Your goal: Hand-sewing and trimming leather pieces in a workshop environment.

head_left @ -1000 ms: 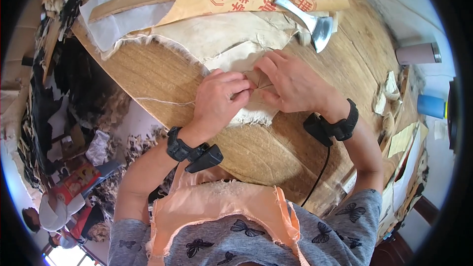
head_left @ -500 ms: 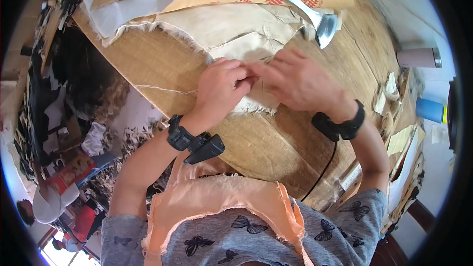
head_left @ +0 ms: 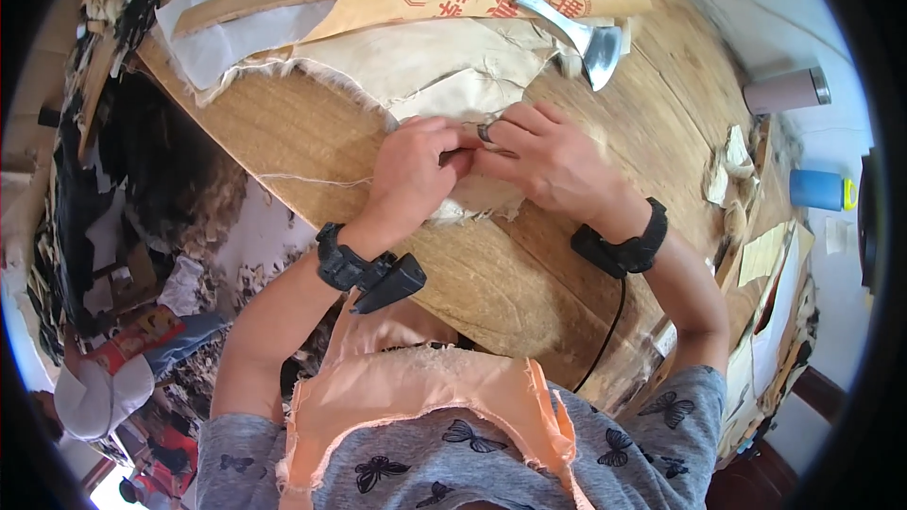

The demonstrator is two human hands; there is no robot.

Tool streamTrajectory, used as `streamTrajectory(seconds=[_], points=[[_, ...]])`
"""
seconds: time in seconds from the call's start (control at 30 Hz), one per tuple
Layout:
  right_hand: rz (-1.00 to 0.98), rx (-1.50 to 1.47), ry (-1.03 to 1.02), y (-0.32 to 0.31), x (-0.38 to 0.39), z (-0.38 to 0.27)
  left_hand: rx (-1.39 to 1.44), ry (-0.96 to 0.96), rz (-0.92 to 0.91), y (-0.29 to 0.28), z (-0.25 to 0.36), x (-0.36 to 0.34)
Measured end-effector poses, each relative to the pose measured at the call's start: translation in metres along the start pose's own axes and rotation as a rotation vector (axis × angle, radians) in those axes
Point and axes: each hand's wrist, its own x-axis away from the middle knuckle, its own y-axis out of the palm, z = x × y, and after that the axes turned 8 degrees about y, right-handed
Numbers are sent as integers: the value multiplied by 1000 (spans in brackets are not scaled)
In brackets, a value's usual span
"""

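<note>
Hide (head_left: 472,90), cream and frayed at its edges, lies on a wooden table (head_left: 652,132) directly beneath the hands. Both forearms come up from the lower edge, elbows bent outward and wrists turned in, so the hands almost meet over the hide's near part. The left hand (head_left: 416,170) has its fingers curled, thumb and forefinger pinched on the hide. The right hand (head_left: 553,165), a dark ring (head_left: 485,133) on one finger, curls inward; whether its fingertips grip anything cannot be told. White thread (head_left: 312,179) trails left of the left hand. Beyond lie printed orange paper (head_left: 406,0) and a broad metal blade (head_left: 600,55).
</note>
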Motion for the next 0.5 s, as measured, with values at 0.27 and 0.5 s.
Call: streamTrajectory(seconds=[0.27,0.5], points=[[206,-806,379,-26,27,-28,83,6,6,0,3,-3],[1016,-825,894,-260,279,85,39,25,-48,-3,5,-5]])
